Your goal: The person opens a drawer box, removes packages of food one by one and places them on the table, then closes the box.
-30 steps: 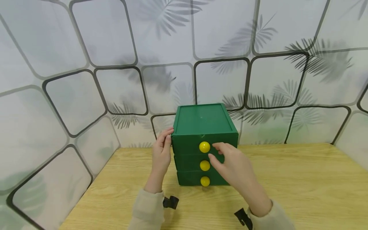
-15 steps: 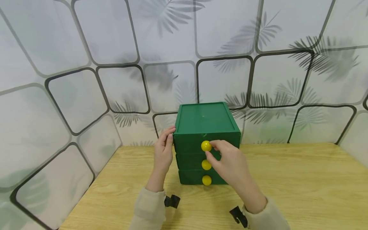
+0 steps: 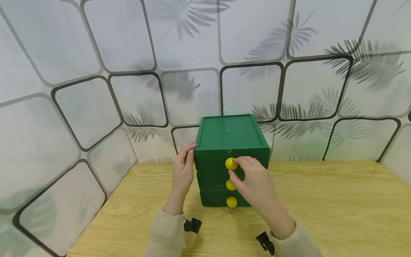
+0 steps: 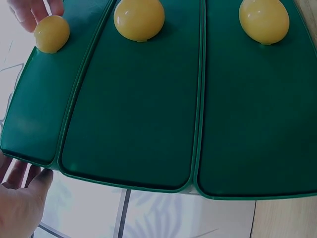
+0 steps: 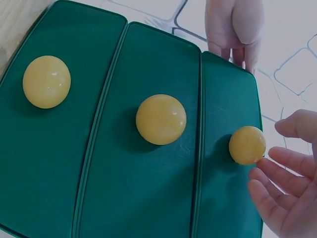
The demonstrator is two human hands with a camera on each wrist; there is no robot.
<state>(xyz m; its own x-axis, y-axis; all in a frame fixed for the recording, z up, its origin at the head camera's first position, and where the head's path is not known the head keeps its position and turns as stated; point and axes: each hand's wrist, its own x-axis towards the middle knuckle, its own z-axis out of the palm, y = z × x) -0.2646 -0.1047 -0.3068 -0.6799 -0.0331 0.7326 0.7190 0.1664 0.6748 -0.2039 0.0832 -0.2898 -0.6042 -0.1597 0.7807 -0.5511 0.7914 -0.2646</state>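
Observation:
A green three-drawer box (image 3: 232,134) stands on the table with all its drawers closed. Each drawer front carries a round yellow knob. My right hand (image 3: 257,182) is at the top knob (image 3: 230,164); its index finger is against the knob's right side, while the thumb lies just below. In the right wrist view, fingertips (image 5: 270,163) touch or nearly touch that knob without curling round it. My left hand (image 3: 183,169) rests on the upper left side of the box with fairly straight fingers, partly hidden behind its edge in the left wrist view.
Below the top knob are a middle knob (image 3: 229,184) and a bottom knob (image 3: 232,202). The box stands on a light wood table (image 3: 321,207). Close behind it rises a patterned wall covering (image 3: 189,96). Black wrist mounts (image 3: 192,225) stick out from the sleeves.
My right hand has moved left, from beside the top knob to its right edge. The left hand stays against the side of the box. The whole head view has shifted slightly.

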